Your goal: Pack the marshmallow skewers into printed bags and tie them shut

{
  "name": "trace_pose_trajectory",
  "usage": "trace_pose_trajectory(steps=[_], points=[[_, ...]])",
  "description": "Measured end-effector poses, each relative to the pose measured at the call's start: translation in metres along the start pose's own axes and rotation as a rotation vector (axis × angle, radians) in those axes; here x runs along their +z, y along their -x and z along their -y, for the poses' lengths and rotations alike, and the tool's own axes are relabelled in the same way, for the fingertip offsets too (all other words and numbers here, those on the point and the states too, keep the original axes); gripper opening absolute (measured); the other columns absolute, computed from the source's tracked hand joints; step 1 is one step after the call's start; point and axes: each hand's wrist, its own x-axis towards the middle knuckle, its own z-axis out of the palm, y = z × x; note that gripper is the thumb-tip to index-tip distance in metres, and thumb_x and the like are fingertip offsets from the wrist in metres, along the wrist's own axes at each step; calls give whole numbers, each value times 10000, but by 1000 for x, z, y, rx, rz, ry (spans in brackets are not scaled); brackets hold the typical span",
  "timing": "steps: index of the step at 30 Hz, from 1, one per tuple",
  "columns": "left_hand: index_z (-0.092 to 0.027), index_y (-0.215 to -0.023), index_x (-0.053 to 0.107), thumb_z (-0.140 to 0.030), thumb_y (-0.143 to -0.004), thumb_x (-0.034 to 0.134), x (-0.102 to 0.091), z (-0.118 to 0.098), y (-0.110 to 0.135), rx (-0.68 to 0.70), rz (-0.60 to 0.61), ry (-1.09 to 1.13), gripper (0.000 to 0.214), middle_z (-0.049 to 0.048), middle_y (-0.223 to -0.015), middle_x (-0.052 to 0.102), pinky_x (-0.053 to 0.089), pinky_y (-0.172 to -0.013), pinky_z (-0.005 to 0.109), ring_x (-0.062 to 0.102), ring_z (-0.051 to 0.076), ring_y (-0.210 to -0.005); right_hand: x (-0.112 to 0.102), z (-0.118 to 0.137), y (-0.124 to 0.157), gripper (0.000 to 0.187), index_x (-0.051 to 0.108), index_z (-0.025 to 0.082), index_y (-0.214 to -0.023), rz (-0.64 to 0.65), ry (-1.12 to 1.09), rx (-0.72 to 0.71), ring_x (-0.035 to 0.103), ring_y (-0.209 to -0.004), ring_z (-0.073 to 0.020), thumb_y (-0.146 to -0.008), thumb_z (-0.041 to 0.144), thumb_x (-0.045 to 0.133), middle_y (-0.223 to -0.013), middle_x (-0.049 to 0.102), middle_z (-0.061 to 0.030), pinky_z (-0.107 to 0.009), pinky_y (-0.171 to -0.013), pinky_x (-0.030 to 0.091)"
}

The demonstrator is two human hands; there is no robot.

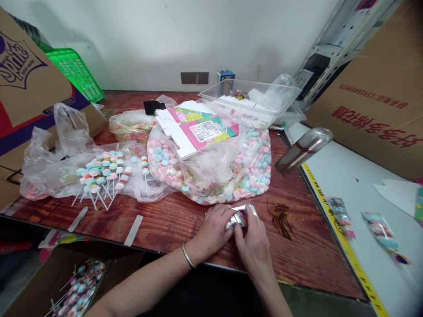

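At the table's front edge, my left hand (215,228) and my right hand (254,240) are closed around the sides of shiny silver wrappers (243,213). They look like a small flat stack, though fingers hide part of it. Just beyond lies a big clear bag of pastel marshmallows (257,169), with printed cardboard (201,127) on top. To the right of my right hand are loose gold twist ties (280,220). Farther left, several marshmallow skewers (104,172) on white sticks rest on clear plastic, and a single skewer (144,167) lies apart from them.
A steel flask (304,149) stands at the right. Behind is a clear plastic bin (251,99). Wrapped marshmallow sticks (380,230) lie on the white side table. Large cartons (373,97) flank the workspace; an open box of finished pops (79,286) sits below left.
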Motion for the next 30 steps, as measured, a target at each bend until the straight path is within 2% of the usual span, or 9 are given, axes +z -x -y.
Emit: trace_pose_trajectory(steps=[3,6,11,13,16,20,22,25,30], points=[[-201,-1172,566,-210,-809,652,-1,-2,0,21,-10,-29,374,79,-1216,608,404,-1000,402,514,236,-1145,-1,4,-7,267,616,137,-987,-10,61,22,578,-796,-256,-924,268,392,-880,662,-138,-379,-718,458],[-197,-1095,578,-211,-839,618,-2,-4,0,4,-16,-51,260,77,-1135,633,427,-949,391,541,232,-1091,-15,6,-22,279,592,199,-737,18,54,-32,546,-683,-219,-922,279,400,-705,624,-72,-330,-656,422],[-194,-1065,595,-249,-783,702,-4,-4,1,-44,-5,-36,306,91,-1101,649,439,-923,425,566,261,-1053,-69,6,-40,281,628,175,-884,-248,38,139,587,-771,-227,-923,378,437,-831,657,-88,-326,-704,427],[-195,-1107,610,-249,-758,729,-6,-8,1,-44,-18,27,373,114,-1157,642,418,-965,460,550,286,-1111,-85,11,-40,284,635,189,-909,-253,-92,263,605,-731,-204,-902,438,499,-831,674,-58,-303,-684,440],[-235,-1209,618,-294,-710,777,-11,-28,1,-65,18,359,526,117,-1256,622,352,-1053,497,514,314,-1207,-91,23,-33,297,633,200,-877,-164,-348,405,609,-662,-178,-873,488,563,-754,673,-19,-281,-644,460],[-221,-1171,662,-350,-714,771,-18,-66,-4,-249,171,1108,488,94,-1119,686,417,-1000,456,597,289,-1094,-81,38,-20,272,637,199,-874,-179,-458,427,630,-684,-177,-852,468,607,-776,688,-22,-276,-656,479],[-176,-1063,682,-345,-733,757,-23,-78,-8,-383,-26,1356,378,93,-1027,690,453,-947,405,623,244,-995,-77,41,-16,252,646,202,-890,-201,-436,396,641,-723,-180,-847,449,614,-820,698,-29,-278,-685,482],[-165,-912,654,-287,-679,804,-32,-80,-13,-530,-366,1488,303,41,-892,666,488,-842,325,618,161,-830,-77,42,-13,243,653,211,-942,-141,-472,386,646,-751,-179,-841,429,621,-861,706,-28,-277,-702,489],[-125,-708,618,-333,-628,837,-41,-61,-15,-569,-326,1416,312,-11,-632,585,433,-598,221,520,86,-577,-79,45,-13,222,658,202,-885,25,-578,383,610,-662,-165,-823,413,632,-753,686,-10,-257,-623,476]])
